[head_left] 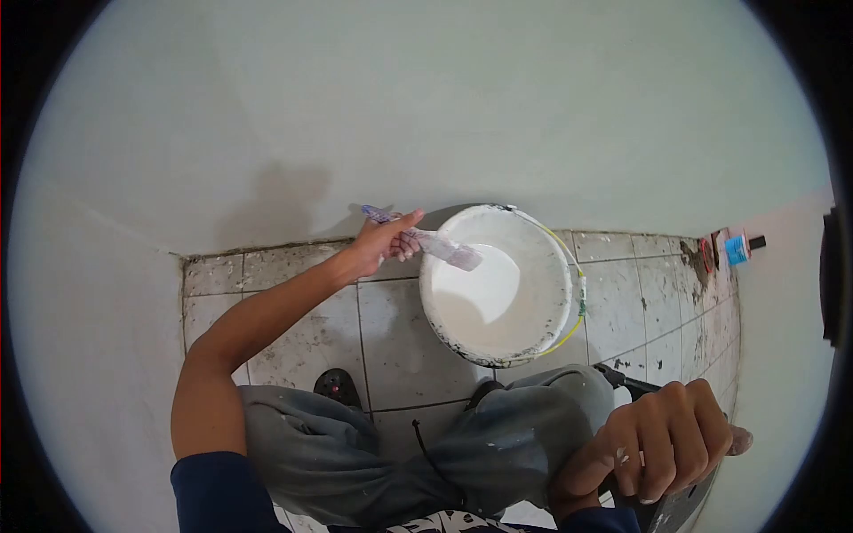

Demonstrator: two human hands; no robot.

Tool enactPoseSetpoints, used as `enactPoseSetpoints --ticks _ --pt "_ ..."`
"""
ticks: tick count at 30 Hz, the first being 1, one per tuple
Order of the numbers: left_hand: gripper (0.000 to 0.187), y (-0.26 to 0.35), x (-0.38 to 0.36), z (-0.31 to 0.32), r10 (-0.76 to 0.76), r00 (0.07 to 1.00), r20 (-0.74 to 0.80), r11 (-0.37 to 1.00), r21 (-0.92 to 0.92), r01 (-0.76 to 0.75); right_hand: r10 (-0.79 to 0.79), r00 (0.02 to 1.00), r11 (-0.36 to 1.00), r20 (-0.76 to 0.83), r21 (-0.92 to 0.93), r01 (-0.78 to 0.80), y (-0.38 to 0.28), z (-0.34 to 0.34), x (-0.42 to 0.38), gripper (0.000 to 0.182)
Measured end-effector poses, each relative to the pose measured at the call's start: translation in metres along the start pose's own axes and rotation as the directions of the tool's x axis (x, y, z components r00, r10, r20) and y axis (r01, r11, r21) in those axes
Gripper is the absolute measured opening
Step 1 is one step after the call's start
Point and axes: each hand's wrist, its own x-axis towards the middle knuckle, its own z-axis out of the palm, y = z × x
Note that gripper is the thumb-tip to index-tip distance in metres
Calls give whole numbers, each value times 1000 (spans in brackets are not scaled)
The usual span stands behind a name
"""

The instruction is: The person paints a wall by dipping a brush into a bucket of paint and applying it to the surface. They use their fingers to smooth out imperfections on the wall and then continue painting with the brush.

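My left hand (384, 243) is closed around the handle of a paintbrush (435, 244), whose paint-coated bristles are over the left side of a bucket (433, 311). White paint (480, 284) lies inside the bucket, and its rim is smeared and chipped. A yellow wire handle (577, 306) hangs down along the bucket's right side. At the lower right, my right hand (662, 440) is curled, with paint specks on it. A rounded brown end (740, 441) sticks out past its fingers, and a dark object (675, 506) shows beneath; what it grips is mostly hidden.
Pale walls (498, 107) meet the paint-spotted tiled floor (311, 329) behind the bucket and on both sides. A blue-labelled container (737, 250) is by the right wall. My knees (569, 400) and dark shoes (338, 387) are close to the bucket.
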Motion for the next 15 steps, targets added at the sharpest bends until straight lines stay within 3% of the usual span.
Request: enactPoseSetpoints --ticks 3,9,12,15 --pt "49 3 -7 -2 -47 998 44 998 -29 48 35 999 999 27 -20 -34 0 -5 1 59" --pt "51 12 -19 -3 36 984 174 989 -149 -10 28 996 999 81 -36 -25 12 -19 4 62" --pt "48 17 -24 3 40 980 196 981 -195 -1 106 967 993 233 -68 -92 14 -37 17 59" --pt "39 25 -33 17 99 966 239 936 -353 -9 61 974 994 220 -102 -39 10 -46 14 55"
